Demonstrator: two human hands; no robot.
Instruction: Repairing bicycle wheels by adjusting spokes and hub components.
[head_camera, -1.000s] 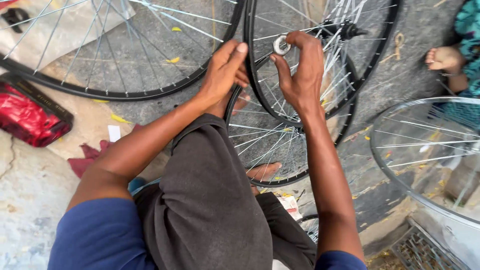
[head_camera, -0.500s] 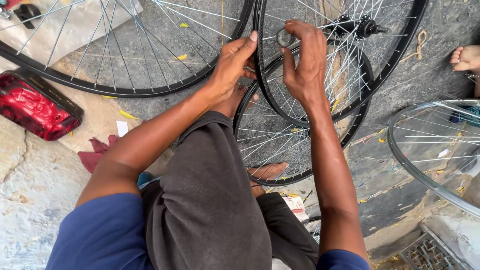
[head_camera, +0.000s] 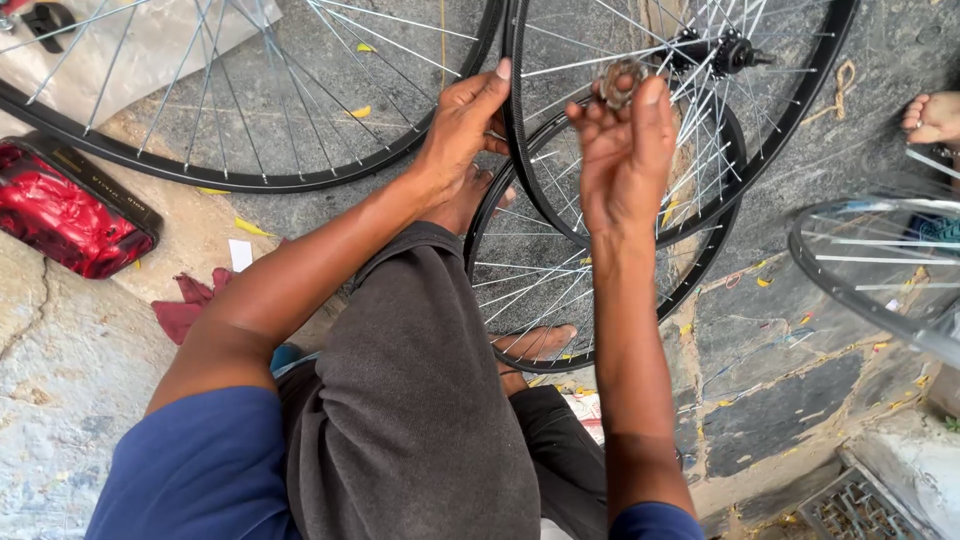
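My left hand (head_camera: 465, 115) grips the black rim of a spoked bicycle wheel (head_camera: 800, 120) that stands in front of my raised knee. My right hand (head_camera: 625, 135) is lifted beside that rim and pinches a small round metal part (head_camera: 620, 82) between fingertips and thumb. The wheel's black hub and axle (head_camera: 725, 50) sit just right of the part. A second black wheel (head_camera: 700, 270) lies behind and below the first, near my bare foot (head_camera: 535, 342).
A third large wheel (head_camera: 250, 180) lies at the upper left on the stone floor. A shiny red box (head_camera: 65, 210) rests at the left, a red rag (head_camera: 185, 305) near it. A silver rim (head_camera: 860, 290) and another person's foot (head_camera: 932, 115) are at the right; a metal grate (head_camera: 850, 500) at the bottom right.
The view has shifted slightly. My right hand has come off the rim and lifted, with the small metal part raised at its fingertips. My left hand stays on the rim.
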